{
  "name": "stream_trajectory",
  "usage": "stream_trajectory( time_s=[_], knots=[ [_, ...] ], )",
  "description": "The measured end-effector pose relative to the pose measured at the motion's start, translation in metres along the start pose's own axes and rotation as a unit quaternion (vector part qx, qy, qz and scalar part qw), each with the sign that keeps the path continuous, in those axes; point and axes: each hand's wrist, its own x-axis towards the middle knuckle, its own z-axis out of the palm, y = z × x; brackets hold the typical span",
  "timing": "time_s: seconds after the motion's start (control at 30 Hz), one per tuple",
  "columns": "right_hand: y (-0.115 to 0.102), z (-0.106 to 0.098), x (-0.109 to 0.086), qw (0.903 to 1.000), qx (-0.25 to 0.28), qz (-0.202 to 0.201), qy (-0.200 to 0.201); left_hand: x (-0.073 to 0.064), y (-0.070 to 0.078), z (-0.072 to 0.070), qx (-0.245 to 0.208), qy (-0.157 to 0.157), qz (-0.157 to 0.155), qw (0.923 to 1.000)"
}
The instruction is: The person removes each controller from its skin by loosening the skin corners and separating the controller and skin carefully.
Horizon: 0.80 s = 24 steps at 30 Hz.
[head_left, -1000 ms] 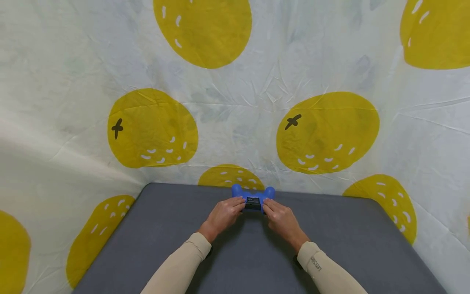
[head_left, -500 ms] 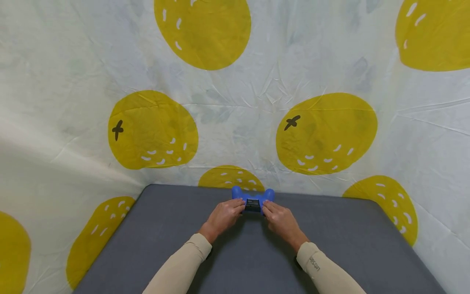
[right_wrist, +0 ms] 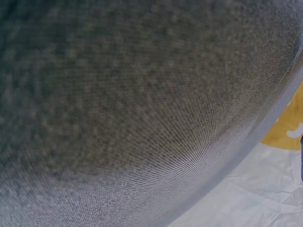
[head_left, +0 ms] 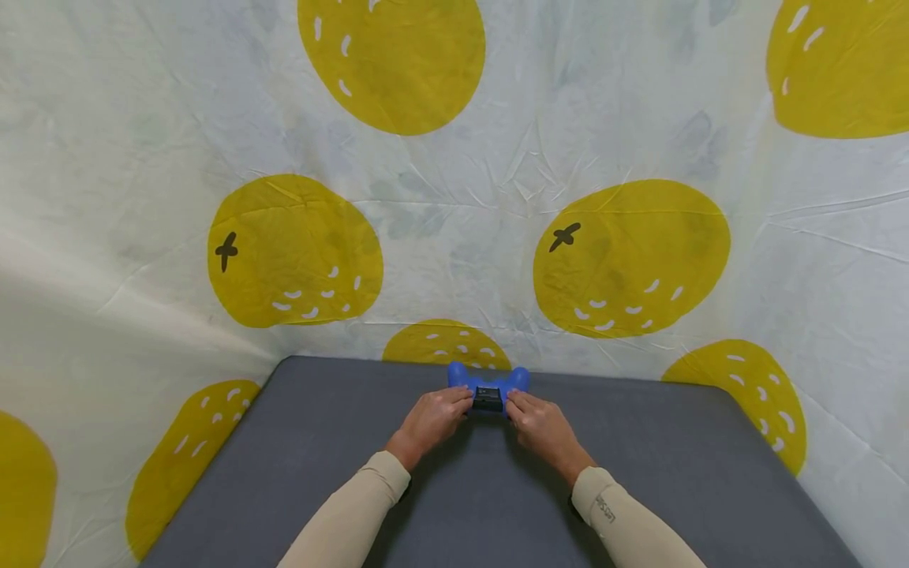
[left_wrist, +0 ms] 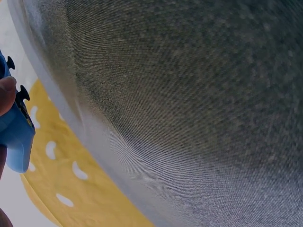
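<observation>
A blue game controller (head_left: pixel 458 375) with a black part (head_left: pixel 488 398) at its middle is held between both hands above the far part of the table, its two grips pointing away. My left hand (head_left: pixel 434 416) pinches its left side, and my right hand (head_left: pixel 541 427) pinches its right side. In the left wrist view, a slice of the controller (left_wrist: pixel 16 142) shows at the left edge, with black thumbsticks and a fingertip (left_wrist: pixel 6 92) against it. The right wrist view shows mostly table, with only a dark sliver at its right edge. The undersides of the fingers are hidden.
A dark grey cloth-covered table (head_left: pixel 319 489) lies under the hands. Behind it and at both sides hangs a white sheet (head_left: pixel 454 260) printed with large yellow fruits, close against the table's far edge.
The controller and both hands sit very slightly lower in the head view than a second ago. Both hands keep the same hold.
</observation>
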Motion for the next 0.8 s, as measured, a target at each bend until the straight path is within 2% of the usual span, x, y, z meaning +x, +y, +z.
stream_trajectory(
  time_s=[0.3, 0.6, 0.8],
  knots=[
    [0.0003, 0.0019, 0.0002, 0.9999, -0.005, -0.010, -0.010, -0.0008, 0.0000, 0.0000, -0.005, -0.017, 0.001, 0.9998],
    [0.0010, 0.0057, 0.0002, 0.9997, -0.006, -0.021, -0.010, -0.0020, -0.0015, 0.0018, 0.011, -0.033, 0.002, 0.9994],
    [0.0033, 0.0070, -0.0004, 0.9996, 0.000, -0.023, -0.015, -0.0015, -0.0032, 0.0033, 0.022, -0.029, 0.015, 0.9992]
  ],
)
